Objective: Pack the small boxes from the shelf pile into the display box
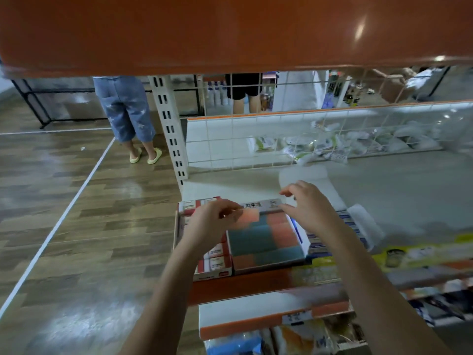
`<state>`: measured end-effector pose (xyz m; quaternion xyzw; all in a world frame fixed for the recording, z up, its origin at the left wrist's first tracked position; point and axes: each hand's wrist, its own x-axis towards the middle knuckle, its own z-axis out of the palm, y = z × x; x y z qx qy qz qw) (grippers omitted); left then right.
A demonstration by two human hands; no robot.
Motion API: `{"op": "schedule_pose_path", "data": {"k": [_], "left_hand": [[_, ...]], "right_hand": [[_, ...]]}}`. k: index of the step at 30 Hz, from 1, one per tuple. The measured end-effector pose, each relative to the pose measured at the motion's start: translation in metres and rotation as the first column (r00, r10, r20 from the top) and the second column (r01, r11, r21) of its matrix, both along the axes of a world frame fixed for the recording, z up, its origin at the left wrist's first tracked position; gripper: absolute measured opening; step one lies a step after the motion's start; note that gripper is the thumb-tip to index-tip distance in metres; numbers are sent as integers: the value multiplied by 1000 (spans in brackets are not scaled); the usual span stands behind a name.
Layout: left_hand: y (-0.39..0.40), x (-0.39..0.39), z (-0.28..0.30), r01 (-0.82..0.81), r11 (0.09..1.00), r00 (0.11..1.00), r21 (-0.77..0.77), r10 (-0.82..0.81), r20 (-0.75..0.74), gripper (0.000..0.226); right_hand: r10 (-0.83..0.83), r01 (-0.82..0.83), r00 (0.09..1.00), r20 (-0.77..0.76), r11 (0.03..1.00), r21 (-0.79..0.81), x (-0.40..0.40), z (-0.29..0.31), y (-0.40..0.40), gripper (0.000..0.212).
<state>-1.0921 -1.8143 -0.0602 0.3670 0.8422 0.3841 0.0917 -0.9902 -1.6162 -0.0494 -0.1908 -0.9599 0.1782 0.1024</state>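
At the shelf edge, head view: one wide view, looking down on both hands over the packing spot.
Display box (pixel 266 242): sits on the white shelf (pixel 384 190), open on top, already holding rows of teal and salmon small boxes laid flat; a printed flap stands at its far edge.
Small box (pixel 249 217): salmon-coloured, blurred, held above the far left part of the display box, not yet seated.
Left hand (pixel 212 221): fingers (pixel 230 208) curled, pinching the small box by its left end.
Right hand (pixel 309 208): fingers spread and loosely bent over the far right corner of the display box; contact with the flap cannot be told; nothing grasped.
Red-and-white cartons (pixel 217 260): stacked just left of the display box, partly under the left forearm.
Handling judgement: small box appears light, stiff and smooth-faced, so it may slip; best held across its short edges and lowered flat into a free slot.
Risk judgement: tilting it in could disturb the neat rows.
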Motion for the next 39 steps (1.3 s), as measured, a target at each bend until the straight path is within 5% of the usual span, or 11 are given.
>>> {"op": "schedule_pose_path", "data": {"k": [7,25,39], "left_hand": [[58,15,-6,-92,986,991,-139,77,-109,18],[94,48,-20,-372,902,907,-220,303,-294,20],[89,43,-11,-239,912,937,-334,126,-327,20]], "right_hand": [[-82,88,996,45,986,-141,25,-9,13,27],[169,-157,984,54,971,-182,26,-17,38,17],[107,-99,994,33,976,-194,29,-12,29,21]]}}
